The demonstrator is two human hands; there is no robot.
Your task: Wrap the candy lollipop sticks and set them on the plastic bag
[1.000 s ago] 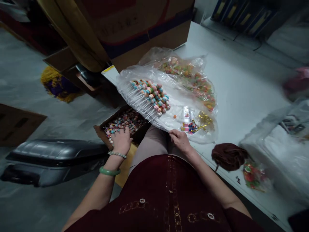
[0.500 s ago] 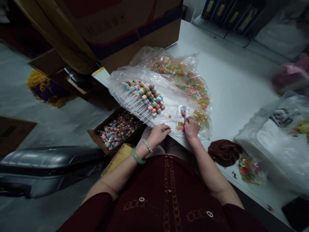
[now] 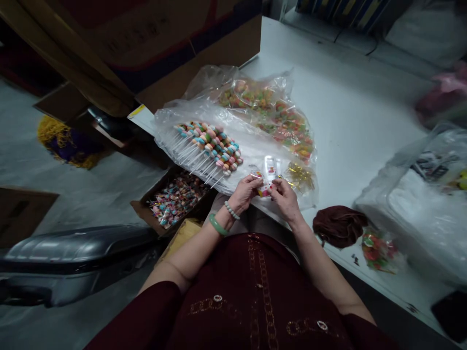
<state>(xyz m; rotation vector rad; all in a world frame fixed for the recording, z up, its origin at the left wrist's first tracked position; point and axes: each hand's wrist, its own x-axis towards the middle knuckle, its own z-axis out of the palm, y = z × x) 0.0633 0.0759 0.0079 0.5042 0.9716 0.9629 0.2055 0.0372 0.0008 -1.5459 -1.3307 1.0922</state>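
My left hand [image 3: 245, 194], with a green bangle and a bead bracelet at the wrist, pinches one side of a small printed clear plastic bag [image 3: 265, 190]. The fingertips of my right hand [image 3: 285, 198] are closed on the bag's other side. Just beyond my fingers lies another small clear bag [image 3: 270, 165]. A bundle of gold twist ties [image 3: 301, 177] rests to the right of it. On the left, several candy sticks [image 3: 209, 146] with pastel beads and white stems lie in rows on a plastic sheet [image 3: 251, 146].
Behind the sheet lies a big clear bag of colourful wrapped sweets [image 3: 284, 124]. Below the table's left edge stands an open carton [image 3: 178, 199] of wrapped candies. A large cardboard box [image 3: 204, 73] rises at the back left. A dark red cloth [image 3: 339, 224] and a plastic-lined bin [image 3: 412, 209] are on the right.
My right hand has lifted a small bag from the pile and come closer to my left hand. My left hand has moved right and taken hold of the bag's other side.
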